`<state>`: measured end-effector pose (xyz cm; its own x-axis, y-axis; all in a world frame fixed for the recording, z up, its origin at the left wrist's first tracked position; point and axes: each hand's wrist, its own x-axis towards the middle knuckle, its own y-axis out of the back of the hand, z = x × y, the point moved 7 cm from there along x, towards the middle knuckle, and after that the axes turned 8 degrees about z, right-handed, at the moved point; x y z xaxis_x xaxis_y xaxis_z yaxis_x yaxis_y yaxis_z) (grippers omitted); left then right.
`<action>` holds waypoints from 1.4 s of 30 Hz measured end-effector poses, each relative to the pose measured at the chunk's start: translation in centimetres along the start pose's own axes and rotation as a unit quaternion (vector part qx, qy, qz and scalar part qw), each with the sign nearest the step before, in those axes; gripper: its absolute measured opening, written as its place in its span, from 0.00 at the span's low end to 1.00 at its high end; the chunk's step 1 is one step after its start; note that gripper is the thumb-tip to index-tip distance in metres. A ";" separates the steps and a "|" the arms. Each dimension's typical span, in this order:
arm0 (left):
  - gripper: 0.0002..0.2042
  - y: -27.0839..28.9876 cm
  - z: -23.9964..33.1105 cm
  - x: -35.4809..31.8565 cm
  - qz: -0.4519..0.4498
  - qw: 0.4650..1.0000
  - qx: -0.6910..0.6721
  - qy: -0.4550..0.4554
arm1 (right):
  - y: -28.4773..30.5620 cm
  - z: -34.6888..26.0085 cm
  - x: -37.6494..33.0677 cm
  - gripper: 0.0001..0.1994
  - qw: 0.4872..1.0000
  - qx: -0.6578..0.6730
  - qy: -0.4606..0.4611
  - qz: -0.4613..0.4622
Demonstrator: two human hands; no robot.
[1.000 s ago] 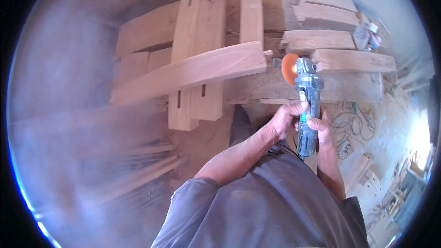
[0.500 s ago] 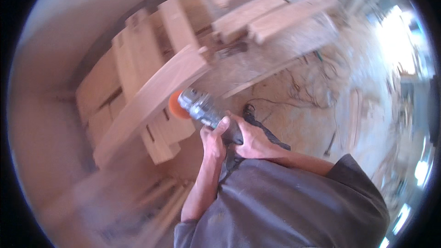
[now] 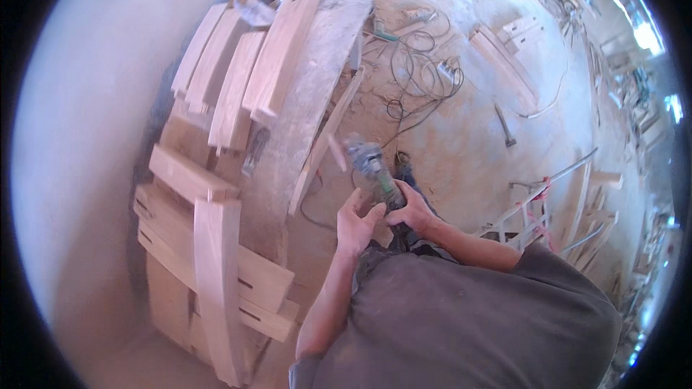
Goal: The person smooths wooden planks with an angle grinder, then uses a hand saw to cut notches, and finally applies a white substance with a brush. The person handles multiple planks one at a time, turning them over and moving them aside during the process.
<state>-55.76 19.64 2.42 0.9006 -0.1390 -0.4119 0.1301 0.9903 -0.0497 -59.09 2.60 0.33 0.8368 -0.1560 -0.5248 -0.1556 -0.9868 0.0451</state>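
My right hand (image 3: 414,210) is wrapped around the body of an angle grinder (image 3: 373,164) in front of my waist. Its disc (image 3: 336,153) shows nearly edge-on, clear of any wood. Close by the grinder's left side is my left hand (image 3: 357,222), thumb and fingers apart, with nothing visible between them. To my left, a curved wooden piece (image 3: 218,281) lies across slotted boards (image 3: 263,279). The grinder's head is slightly blurred.
A dusty bench top (image 3: 317,65) carries several wooden beams (image 3: 288,36) at the far left, by a wall. Tangled cables (image 3: 425,86) and a hammer (image 3: 503,126) lie on the floor. A metal frame (image 3: 537,205) with red ties stands to the right.
My view has turned right, and the grinder has come away from the curved wooden piece. The left hand has loosened from the grinder's body; the right still grips it.
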 end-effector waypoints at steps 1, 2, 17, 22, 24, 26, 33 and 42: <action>0.25 -0.5 0.1 1.2 0.010 1.000 0.019 0.014 | 1.6 1.4 1.4 0.45 0.997 0.046 -0.056 0.019; 0.26 -0.4 0.2 2.5 0.026 0.998 0.042 0.030 | 2.9 2.0 2.6 0.37 0.990 0.081 -0.107 0.051; 0.51 -5.5 4.5 48.5 -0.004 0.691 0.640 -0.336 | 20.1 33.5 36.6 0.08 0.983 0.147 -0.077 0.080; 0.47 -7.6 4.4 50.6 -0.006 0.673 0.642 -0.366 | 17.3 33.5 50.4 0.08 0.860 0.271 -0.431 0.039; 0.47 -7.4 4.4 50.3 -0.010 0.688 0.629 -0.363 | 14.6 35.7 54.9 0.10 0.866 0.245 -0.436 -0.007; 0.48 -6.4 4.0 49.9 0.005 0.698 0.632 -0.338 | 10.9 38.3 59.5 0.13 0.873 0.192 -0.444 -0.063; 0.52 -4.7 3.2 49.2 0.024 0.714 0.624 -0.317 | -3.2 40.8 72.0 0.13 0.860 0.206 -0.386 -0.263; 0.53 -4.2 3.2 48.2 0.019 0.708 0.646 -0.285 | -5.4 39.8 74.8 0.16 0.926 0.226 -0.265 -0.147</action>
<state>-11.53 8.71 -14.31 0.8872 -0.4572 0.0614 0.0406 0.2100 0.9768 -16.53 -2.02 -73.03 0.5221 0.2774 -0.8065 -0.2663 -0.8453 -0.4632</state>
